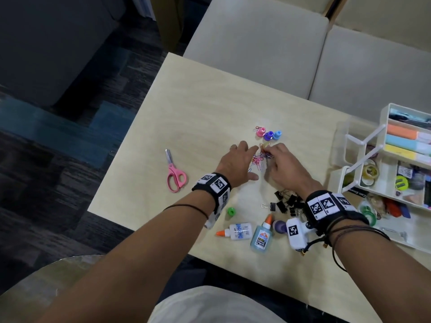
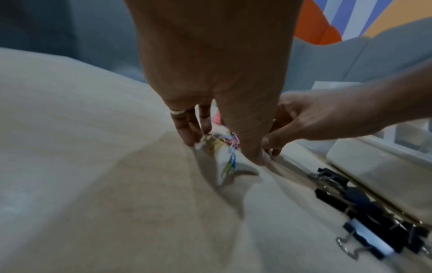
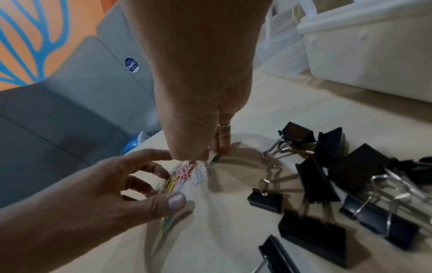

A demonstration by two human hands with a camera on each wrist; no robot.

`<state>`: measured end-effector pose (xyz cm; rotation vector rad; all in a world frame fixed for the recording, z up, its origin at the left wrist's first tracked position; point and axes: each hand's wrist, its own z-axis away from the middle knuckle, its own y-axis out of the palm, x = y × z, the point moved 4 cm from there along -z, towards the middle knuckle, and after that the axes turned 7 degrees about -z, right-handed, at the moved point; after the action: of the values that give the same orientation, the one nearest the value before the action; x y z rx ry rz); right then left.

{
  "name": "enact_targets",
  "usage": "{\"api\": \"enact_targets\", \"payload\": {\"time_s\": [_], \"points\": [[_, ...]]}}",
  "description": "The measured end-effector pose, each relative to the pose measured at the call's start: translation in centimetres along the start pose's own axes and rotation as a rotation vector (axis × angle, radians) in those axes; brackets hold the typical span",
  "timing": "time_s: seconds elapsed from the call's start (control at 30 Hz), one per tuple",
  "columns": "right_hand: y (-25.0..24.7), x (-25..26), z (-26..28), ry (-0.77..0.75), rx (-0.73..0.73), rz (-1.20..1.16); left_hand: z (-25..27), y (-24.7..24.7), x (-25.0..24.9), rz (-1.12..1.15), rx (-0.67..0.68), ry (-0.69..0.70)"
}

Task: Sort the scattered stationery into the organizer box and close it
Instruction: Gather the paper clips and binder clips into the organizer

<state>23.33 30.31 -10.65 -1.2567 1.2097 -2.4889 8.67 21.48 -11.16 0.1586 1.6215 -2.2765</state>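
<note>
A small heap of coloured paper clips [image 1: 258, 159] [image 2: 224, 146] [image 3: 187, 173] lies mid-table. My left hand [image 1: 246, 157] [image 3: 149, 184] cups the heap from the left, fingers spread and relaxed, fingertips touching clips. My right hand [image 1: 270, 152] [image 3: 205, 155] comes down from the right, with its thumb and curled fingers pinching clips at the heap's far side. The white tiered organizer box [image 1: 386, 180] stands open at the right edge, with sticky notes and tape rolls in its trays.
Black binder clips [image 1: 289, 203] [image 3: 327, 184] lie under my right wrist. Pink scissors [image 1: 173, 171] lie to the left. Two glue bottles [image 1: 258, 236], a purple glue stick [image 1: 278, 226] and a green piece [image 1: 231, 211] sit near the front edge; three coloured caps [image 1: 268, 134] sit beyond the heap.
</note>
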Motion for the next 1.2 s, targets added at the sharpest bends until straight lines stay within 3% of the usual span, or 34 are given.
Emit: {"api": "enact_targets", "payload": {"time_s": [0.13, 0.33, 0.67, 0.93, 1.2], "points": [[-0.3, -0.1, 0.5, 0.022, -0.028, 0.067, -0.8, 0.5, 0.5, 0.071, 0.007, 0.021], [0.6, 0.1, -0.2, 0.036, 0.042, 0.130, -1.4, 0.2, 1.4, 0.054, 0.014, 0.028], [1.5, 0.5, -1.5, 0.042, -0.053, 0.122, -0.7, -1.5, 2.6, 0.204, 0.032, -0.045], [-1.4, 2.0, 0.6, 0.016, -0.279, -0.121, -0.2, -5.0, 2.4, 0.382, -0.085, 0.024], [-6.1, 2.8, 5.8, 0.023, -0.506, -0.414, 1.1, -9.2, -1.7, 0.518, -0.157, 0.158]]}}
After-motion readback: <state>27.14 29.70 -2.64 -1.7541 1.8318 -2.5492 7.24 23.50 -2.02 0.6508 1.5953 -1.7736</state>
